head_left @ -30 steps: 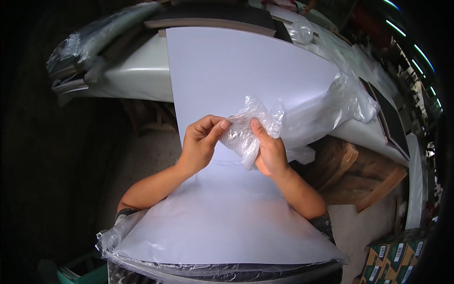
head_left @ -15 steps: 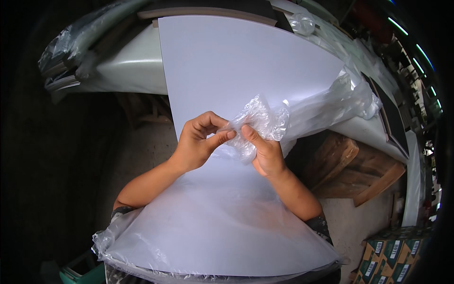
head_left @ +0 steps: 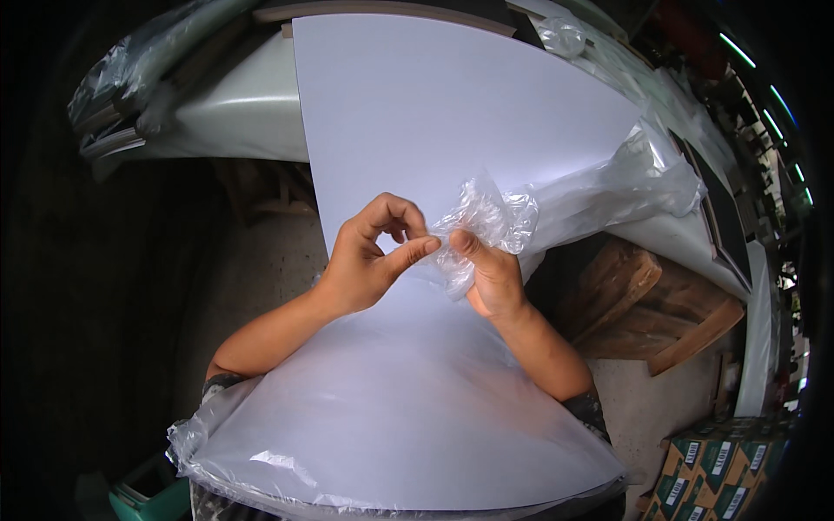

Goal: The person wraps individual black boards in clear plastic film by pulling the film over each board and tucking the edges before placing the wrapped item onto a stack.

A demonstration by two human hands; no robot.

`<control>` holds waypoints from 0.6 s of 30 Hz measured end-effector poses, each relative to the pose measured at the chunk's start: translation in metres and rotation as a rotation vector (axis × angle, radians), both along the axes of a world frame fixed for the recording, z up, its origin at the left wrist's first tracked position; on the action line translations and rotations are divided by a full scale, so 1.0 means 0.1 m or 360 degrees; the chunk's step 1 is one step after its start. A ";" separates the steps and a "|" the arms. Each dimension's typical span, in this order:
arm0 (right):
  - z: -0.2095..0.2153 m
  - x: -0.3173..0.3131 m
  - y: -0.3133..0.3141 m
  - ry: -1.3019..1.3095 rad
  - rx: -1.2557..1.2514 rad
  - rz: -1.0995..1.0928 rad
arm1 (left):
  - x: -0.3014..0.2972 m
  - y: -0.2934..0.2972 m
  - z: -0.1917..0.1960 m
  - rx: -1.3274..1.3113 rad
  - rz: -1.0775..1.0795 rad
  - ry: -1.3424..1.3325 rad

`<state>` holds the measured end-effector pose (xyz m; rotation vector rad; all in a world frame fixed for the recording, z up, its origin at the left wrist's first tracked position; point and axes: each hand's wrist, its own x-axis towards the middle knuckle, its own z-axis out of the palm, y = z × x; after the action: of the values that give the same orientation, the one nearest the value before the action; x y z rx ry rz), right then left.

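Observation:
A large white sheet (head_left: 417,95) lies flat in front of me and runs toward my body. Clear plastic film (head_left: 582,208) covers its near part and is pulled into a crumpled bunch over its middle. My right hand (head_left: 495,282) is closed round this bunch, thumb on top. Just left of it, my left hand (head_left: 373,247) pinches a thin edge of the film between thumb and forefinger, its other fingers curled. The fingertips of the two hands are close together. More film trails from the bunch to the sheet's far right corner.
Plastic-wrapped stacks (head_left: 243,113) lie beyond the sheet. A wooden pallet (head_left: 643,295) stands below on the right. Printed cartons (head_left: 712,473) are piled at the lower right, and a green plastic stool (head_left: 143,499) stands at the lower left.
My left hand has shifted slightly up and right, its fingers opening a little above the pinch. The right hand keeps its hold, and the film bunch has moved slightly right.

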<state>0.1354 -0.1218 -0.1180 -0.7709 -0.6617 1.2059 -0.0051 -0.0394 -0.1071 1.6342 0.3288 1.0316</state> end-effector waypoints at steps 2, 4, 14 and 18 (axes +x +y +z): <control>-0.03 0.00 0.01 0.0061 -0.0055 0.0040 | -0.03 -0.02 0.04 -0.0047 -0.0065 0.0182; -0.04 0.01 0.00 0.0041 -0.0036 0.0060 | -0.08 0.01 0.00 -0.0035 -0.0073 0.0307; 0.15 0.20 -0.14 -0.0328 0.0151 0.0370 | -0.15 0.18 0.06 -0.1065 -0.0536 -0.0194; 0.28 0.57 -0.17 0.0132 0.0220 0.0682 | -0.15 -0.03 0.18 0.0190 -0.1307 0.1128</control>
<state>0.1920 -0.1390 -0.0903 -0.4718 -0.8591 1.5527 -0.0196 -0.0428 -0.0887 1.9447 0.0273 -0.1630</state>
